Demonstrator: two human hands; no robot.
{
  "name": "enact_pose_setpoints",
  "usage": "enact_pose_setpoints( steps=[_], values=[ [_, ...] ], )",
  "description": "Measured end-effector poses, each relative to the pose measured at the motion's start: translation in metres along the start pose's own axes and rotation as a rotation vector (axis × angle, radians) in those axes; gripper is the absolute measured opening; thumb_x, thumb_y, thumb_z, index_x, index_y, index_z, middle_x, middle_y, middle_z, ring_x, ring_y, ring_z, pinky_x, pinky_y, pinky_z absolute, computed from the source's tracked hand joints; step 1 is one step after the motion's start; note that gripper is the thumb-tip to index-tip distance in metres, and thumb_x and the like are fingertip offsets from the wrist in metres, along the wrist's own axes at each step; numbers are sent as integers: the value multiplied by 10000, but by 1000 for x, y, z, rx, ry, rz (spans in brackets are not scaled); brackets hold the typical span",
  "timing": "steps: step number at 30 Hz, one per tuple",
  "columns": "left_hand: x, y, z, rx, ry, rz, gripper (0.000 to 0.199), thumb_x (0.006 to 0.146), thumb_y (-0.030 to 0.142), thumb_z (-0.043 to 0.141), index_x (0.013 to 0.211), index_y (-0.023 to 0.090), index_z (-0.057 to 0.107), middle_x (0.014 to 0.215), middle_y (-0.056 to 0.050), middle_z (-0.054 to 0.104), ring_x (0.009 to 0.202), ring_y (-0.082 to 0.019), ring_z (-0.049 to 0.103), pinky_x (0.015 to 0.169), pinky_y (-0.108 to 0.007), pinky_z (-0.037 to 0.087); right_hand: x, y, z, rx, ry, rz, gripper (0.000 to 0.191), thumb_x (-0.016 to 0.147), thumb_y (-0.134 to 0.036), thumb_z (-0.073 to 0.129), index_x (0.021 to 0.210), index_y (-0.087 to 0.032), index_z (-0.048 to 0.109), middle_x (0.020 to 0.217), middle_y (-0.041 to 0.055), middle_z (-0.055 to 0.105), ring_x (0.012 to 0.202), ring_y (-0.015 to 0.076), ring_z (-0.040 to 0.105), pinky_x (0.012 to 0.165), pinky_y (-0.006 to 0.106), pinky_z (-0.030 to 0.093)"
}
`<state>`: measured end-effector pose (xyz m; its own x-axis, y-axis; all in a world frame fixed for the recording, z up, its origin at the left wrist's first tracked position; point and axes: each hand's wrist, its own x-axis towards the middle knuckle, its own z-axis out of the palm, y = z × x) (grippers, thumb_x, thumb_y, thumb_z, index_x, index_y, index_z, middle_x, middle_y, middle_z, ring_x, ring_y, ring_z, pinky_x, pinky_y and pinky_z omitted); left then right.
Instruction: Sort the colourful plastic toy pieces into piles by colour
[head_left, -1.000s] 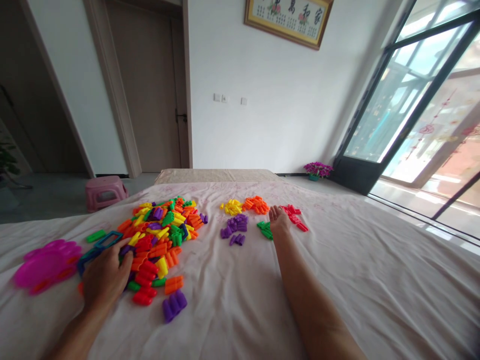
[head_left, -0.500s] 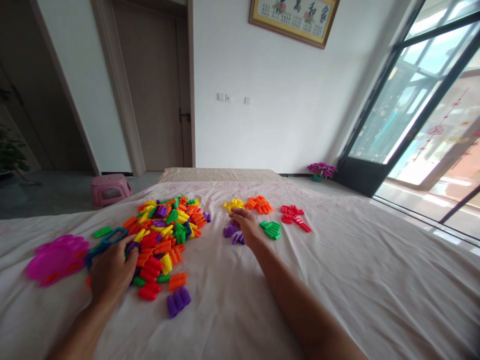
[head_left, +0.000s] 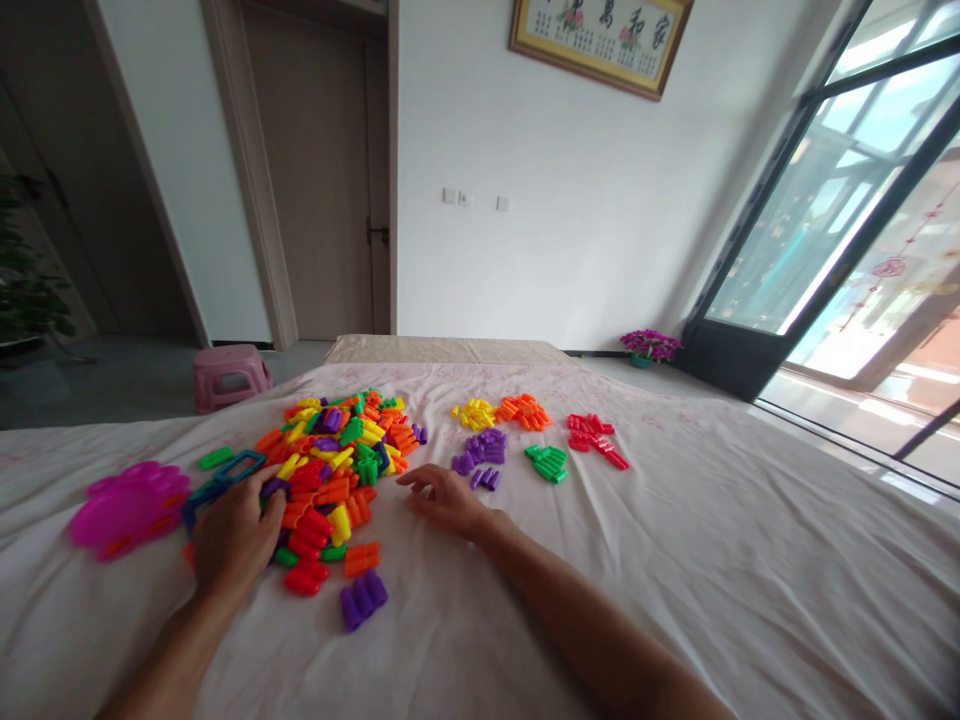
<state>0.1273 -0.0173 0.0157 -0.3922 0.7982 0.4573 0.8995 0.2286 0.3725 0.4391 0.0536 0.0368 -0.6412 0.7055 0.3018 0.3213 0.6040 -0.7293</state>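
on pale cloth [head_left: 675, 560] lies a mixed pile of plastic toy pieces [head_left: 332, 491]. the left hand [head_left: 236, 532] curls at its edge, grip unclear; the right hand [head_left: 448, 502], empty, fingers loosely parted, is near the pile. a light fingertip pinch should leave neighbouring pieces undisturbed.

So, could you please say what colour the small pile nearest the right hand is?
The small pile is purple, seen in the head view.

The layout comprises one mixed block pile [head_left: 341, 460], five single-colour block groups [head_left: 549, 463], one stool [head_left: 231, 360] and one framed picture [head_left: 600, 45].
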Motion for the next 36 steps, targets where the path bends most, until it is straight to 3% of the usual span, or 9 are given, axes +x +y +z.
enact_pose_setpoints(
  steps=[4,10,18,23,28,36],
  values=[
    [0,2,-1,1,17,13,444,944,359,405,1293,170,601,1225,-135,689,1093,-292,638,950,-419,450,0,-13,13,-195,-85,-254,544,823,-209,676,1357,-219,573,1358,83,621,1251,242,568,1087,379,416],
    [-1,2,0,3,26,17,447,945,360,399,1287,161,607,1207,-137,695,1086,-296,642,941,-423,456,5,-27,32,-345,-164,-348,597,967,-373,565,1510,-204,384,1495,101,496,1357,237,460,1150,382,337],
    [0,2,-1,18,17,28,450,953,375,384,1293,169,596,1211,-128,694,1086,-296,645,921,-411,456,3,-34,33,-423,-116,-329,466,1001,-445,507,1407,-216,502,1300,88,624,1158,224,561,1003,341,439],
    [-1,1,1,23,22,23,444,952,372,388,1290,173,597,1236,-129,687,1104,-293,639,935,-412,452,3,-37,38,-448,-140,-360,543,996,-492,507,1464,-226,430,1415,93,553,1256,229,506,1059,364,405],
    [-1,2,2,16,22,38,437,952,362,388,1282,168,599,1215,-133,694,1094,-287,642,930,-409,449,5,-35,40,-454,-135,-380,394,963,-468,580,1269,-219,587,1365,74,587,1210,213,528,1039,348,413],
    [-1,3,-2,13,16,47,443,959,372,374,1287,169,591,1217,-128,692,1102,-285,642,926,-400,445,3,-36,39,-419,-141,-410,293,946,-421,600,1144,-204,603,1234,81,651,1086,202,588,973,324,432]
  ],
)
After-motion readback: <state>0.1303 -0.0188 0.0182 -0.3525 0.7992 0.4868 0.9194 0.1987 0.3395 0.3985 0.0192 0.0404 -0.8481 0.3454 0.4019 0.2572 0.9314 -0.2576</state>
